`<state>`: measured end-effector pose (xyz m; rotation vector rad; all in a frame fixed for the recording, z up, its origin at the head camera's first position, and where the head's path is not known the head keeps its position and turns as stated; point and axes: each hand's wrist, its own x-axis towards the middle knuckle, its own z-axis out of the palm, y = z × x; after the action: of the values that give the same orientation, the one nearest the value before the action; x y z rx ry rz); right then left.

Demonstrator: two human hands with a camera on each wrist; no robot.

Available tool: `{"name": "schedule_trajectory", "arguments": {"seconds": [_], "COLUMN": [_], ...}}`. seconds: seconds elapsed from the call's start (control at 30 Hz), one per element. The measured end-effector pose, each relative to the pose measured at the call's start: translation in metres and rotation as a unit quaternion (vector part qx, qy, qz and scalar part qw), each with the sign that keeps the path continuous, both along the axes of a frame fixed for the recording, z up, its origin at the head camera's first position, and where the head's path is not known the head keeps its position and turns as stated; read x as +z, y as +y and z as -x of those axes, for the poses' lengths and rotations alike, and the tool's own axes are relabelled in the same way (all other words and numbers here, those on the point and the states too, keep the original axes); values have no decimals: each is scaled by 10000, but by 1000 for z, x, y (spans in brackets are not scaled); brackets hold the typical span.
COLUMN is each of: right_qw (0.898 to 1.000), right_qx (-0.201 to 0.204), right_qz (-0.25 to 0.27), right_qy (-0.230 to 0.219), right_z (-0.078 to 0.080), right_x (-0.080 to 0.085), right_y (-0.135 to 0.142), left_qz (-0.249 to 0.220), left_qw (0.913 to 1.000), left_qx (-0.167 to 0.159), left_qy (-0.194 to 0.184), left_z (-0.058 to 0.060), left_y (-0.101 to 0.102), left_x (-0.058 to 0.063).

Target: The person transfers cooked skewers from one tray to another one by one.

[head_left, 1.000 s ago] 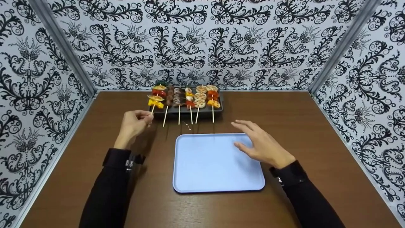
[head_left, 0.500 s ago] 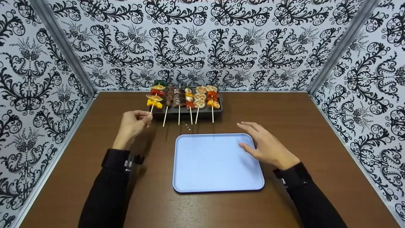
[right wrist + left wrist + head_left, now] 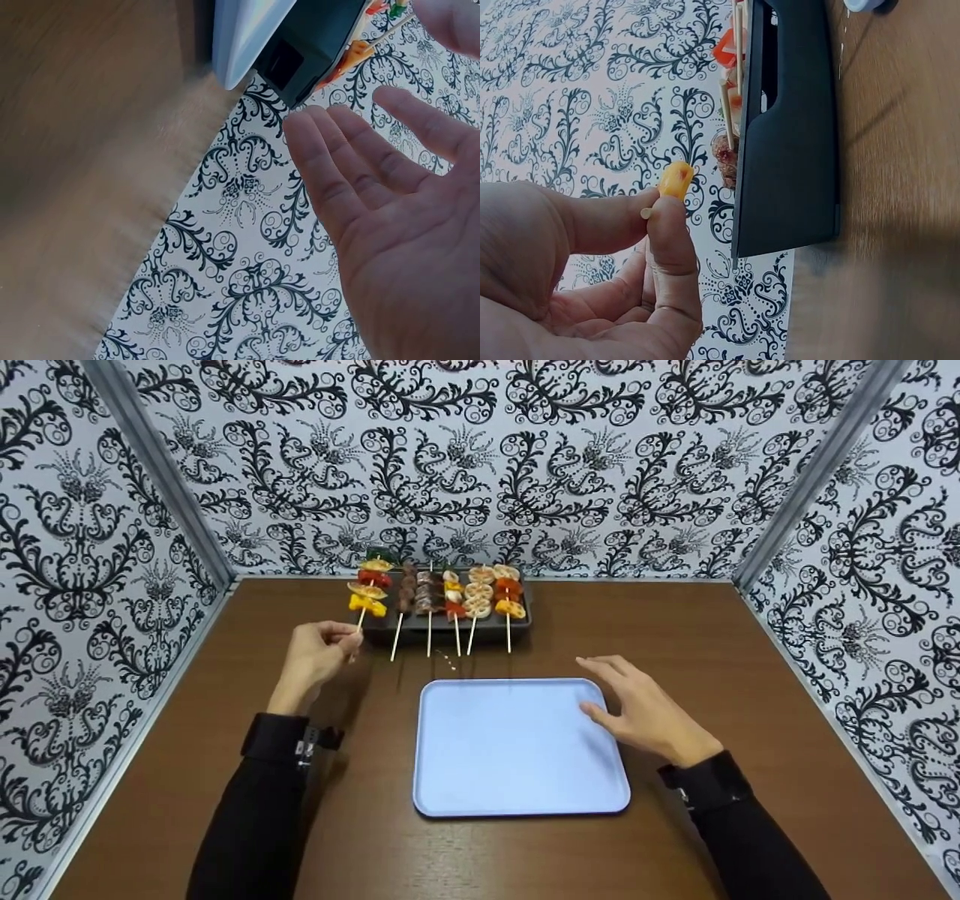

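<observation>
My left hand (image 3: pixel 319 656) pinches the bare stick end of the leftmost skewer (image 3: pixel 367 592), which carries yellow, red and tan pieces with green at its tip. In the left wrist view the stick's end pokes out between thumb and forefinger, a yellow piece (image 3: pixel 676 180) just beyond. This skewer overlaps the left end of the black grill pan (image 3: pixel 491 628), where several other skewers lie side by side, sticks toward me. My right hand (image 3: pixel 649 712) hovers with straight fingers at the upper right corner of the light blue tray (image 3: pixel 517 750), holding nothing.
The brown table (image 3: pixel 675 630) is bounded by black-and-white patterned walls (image 3: pixel 465 457) at the back and both sides. The pan stands close to the back wall. In front of it, the tray lies flat, a strip of table between them.
My right hand has drifted right and slightly toward me, off the tray's upper edge. The left hand keeps its pinch on the skewer with almost no movement.
</observation>
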<state>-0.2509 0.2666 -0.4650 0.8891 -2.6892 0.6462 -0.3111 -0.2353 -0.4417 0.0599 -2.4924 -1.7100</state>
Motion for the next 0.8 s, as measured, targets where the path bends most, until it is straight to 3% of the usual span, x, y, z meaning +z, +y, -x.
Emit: {"name": "schedule_trajectory", "arguments": {"seconds": [0.17, 0.33, 0.8], "right_qw": [9997, 9973, 9921], "right_qx": [-28, -118, -700], "right_qz": [228, 431, 113], "right_qy": [-130, -582, -1032], "right_z": [0, -2, -10], "right_x": [-3, -4, -5], "right_y": [5, 10, 17], "left_qz": [-109, -187, -426], "left_qw": [9999, 9998, 9991], "left_qx": [11, 30, -45], "left_qy": [-34, -1, -69], "left_z": [-3, -4, -10], "left_y": [1, 1, 7], "left_x": [2, 3, 11]}}
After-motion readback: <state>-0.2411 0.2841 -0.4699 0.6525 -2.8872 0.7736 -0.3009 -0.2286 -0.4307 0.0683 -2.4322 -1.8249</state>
